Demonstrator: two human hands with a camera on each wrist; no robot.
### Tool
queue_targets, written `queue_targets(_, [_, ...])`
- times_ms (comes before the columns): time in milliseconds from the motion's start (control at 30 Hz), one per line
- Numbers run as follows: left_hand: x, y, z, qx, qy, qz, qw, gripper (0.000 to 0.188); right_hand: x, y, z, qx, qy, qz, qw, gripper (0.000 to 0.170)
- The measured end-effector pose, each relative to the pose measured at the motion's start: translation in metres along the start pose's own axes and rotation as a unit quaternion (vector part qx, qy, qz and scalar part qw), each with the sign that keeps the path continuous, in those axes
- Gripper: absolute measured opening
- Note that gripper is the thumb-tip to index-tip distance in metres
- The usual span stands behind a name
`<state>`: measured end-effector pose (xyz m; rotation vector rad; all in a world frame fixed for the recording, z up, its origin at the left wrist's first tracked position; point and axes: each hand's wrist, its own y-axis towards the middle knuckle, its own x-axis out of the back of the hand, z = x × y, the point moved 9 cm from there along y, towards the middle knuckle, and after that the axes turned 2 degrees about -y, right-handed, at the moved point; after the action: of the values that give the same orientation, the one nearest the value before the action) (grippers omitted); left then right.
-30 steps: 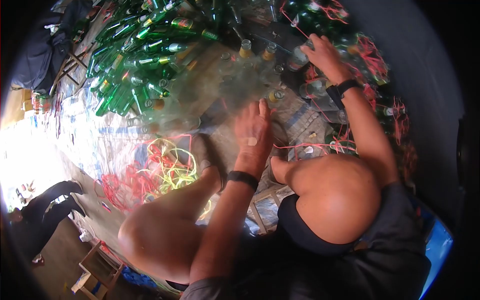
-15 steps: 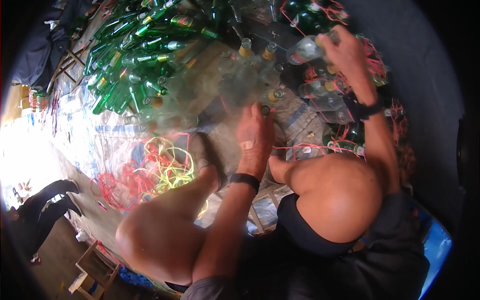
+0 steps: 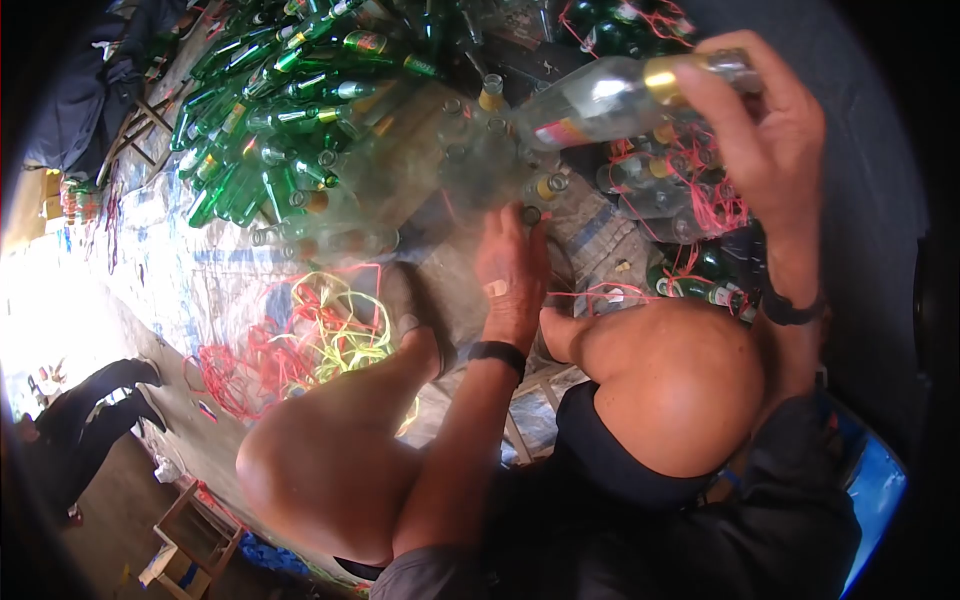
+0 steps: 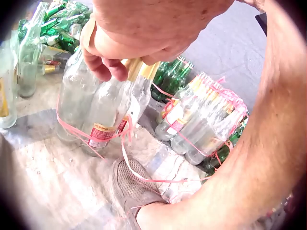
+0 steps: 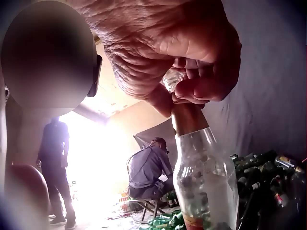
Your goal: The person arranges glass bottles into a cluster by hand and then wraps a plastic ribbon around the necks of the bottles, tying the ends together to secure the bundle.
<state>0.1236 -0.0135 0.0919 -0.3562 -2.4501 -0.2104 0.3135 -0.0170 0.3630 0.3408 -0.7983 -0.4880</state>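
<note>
My right hand (image 3: 775, 150) holds a clear glass bottle (image 3: 595, 105) by its neck, with the gold neck band beside my thumb. The bottle (image 5: 204, 167) hangs base down below my curled fingers in the right wrist view. My left hand (image 3: 512, 270) is over a group of upright clear bottles. In the left wrist view its fingers (image 4: 112, 69) curl round the necks of the clear bottles (image 4: 103, 117). Loose pink string (image 4: 72, 129) loops round these bottles, its tail trailing past my shoe (image 4: 136, 179).
Green bottles (image 3: 270, 130) lie heaped at far left. A tied bundle of clear bottles (image 4: 196, 120) stands to the right. Tangled pink and yellow string (image 3: 330, 330) lies beside my foot. One person (image 5: 148, 167) sits on a stool; another (image 5: 56, 163) stands nearby.
My right hand has lifted the clear bottle from the bundle at right and drawn it up and closer to me. The left hand stays at the bottle group, its fingers bent more.
</note>
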Motion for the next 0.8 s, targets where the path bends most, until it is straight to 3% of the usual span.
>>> queue_targets(67, [0.0,0.0,0.001,-0.002,-0.012,0.002,1.0,0.033,-0.023,-0.007,-0.006,-0.041,-0.01,0.073,0.996,0.009])
queue_targets(100, [0.0,0.0,0.001,-0.002,-0.011,0.002,1.0,0.033,-0.033,-0.007,-0.005,-0.029,0.043,0.059,0.997,0.016])
queue_targets(300, [0.001,-0.001,0.002,-0.008,-0.004,-0.014,1.0,0.033,-0.079,-0.02,-0.018,-0.017,-0.029,0.116,0.993,0.023])
queue_targets(800, [0.004,-0.004,0.0,-0.029,-0.03,-0.036,0.998,0.036,-0.128,-0.038,-0.045,0.037,-0.095,0.126,0.987,0.029])
